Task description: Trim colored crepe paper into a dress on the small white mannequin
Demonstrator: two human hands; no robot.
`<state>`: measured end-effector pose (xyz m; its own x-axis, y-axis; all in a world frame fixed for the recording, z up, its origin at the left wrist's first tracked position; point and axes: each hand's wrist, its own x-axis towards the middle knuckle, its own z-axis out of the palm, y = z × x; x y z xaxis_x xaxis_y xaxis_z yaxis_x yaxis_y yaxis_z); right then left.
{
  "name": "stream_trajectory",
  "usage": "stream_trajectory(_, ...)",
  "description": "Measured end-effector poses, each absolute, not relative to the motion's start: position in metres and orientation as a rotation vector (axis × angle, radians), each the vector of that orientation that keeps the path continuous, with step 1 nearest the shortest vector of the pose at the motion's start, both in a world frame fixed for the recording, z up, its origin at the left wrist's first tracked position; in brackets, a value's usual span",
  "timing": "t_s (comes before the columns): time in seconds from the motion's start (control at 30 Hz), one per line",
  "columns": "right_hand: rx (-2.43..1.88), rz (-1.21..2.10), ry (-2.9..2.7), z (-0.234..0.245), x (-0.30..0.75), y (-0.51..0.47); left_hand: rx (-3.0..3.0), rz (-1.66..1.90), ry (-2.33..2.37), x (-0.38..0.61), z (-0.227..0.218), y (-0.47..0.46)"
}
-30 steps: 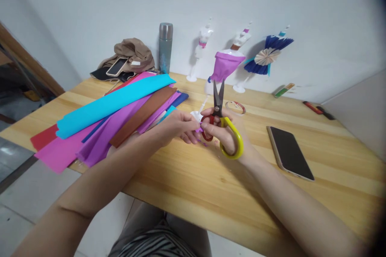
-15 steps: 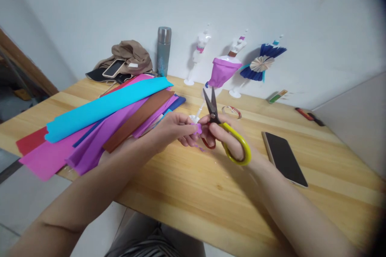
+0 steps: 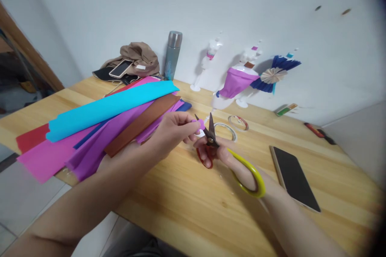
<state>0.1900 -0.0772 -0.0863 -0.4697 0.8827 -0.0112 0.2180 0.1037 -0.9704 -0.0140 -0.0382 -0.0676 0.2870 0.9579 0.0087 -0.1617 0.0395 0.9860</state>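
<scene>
My right hand (image 3: 223, 155) curls, thumb and fingers through the scissors (image 3: 211, 141), blades spread beside a purple scrap (image 3: 201, 124). My left hand (image 3: 176, 130) pinches that scrap, thumb closed against fingers, above the table (image 3: 187, 204). Beyond are tape rings (image 3: 235, 134), then a purple-wrapped figure (image 3: 239, 82) before the wall (image 3: 196, 0).

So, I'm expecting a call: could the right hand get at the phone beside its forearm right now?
Probably not straight away: the right hand holds the scissors, so its grip is taken. Otherwise the way looks free: the phone lies uncovered on the table.
</scene>
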Motion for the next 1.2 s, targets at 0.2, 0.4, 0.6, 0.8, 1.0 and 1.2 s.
stream_trajectory(0.2,-1.085,1.341,-1.8,-0.09,0.188,-0.078,1.233,1.041,0.901,-0.015,-0.069,-0.037)
stream_trajectory(0.4,-1.056,1.201,-1.952,-0.085,0.19,-0.077,1.205,1.035,0.884,-0.013,-0.068,-0.036)
stream_trajectory(0.6,-1.02,1.18,-1.986,-0.082,0.189,-0.077,1.15,0.992,0.914,-0.01,-0.058,-0.038)
stream_trajectory(0.8,-0.972,1.141,-2.058,-0.082,0.194,-0.074,1.132,0.979,0.89,-0.013,-0.056,-0.038)
stream_trajectory(1.0,-0.985,1.055,-2.128,-0.085,0.202,-0.072,1.124,0.994,0.904,-0.013,-0.056,-0.037)
stream_trajectory(1.2,-0.995,1.015,-2.113,-0.084,0.198,-0.07,1.14,0.96,0.944,-0.012,-0.053,-0.038)
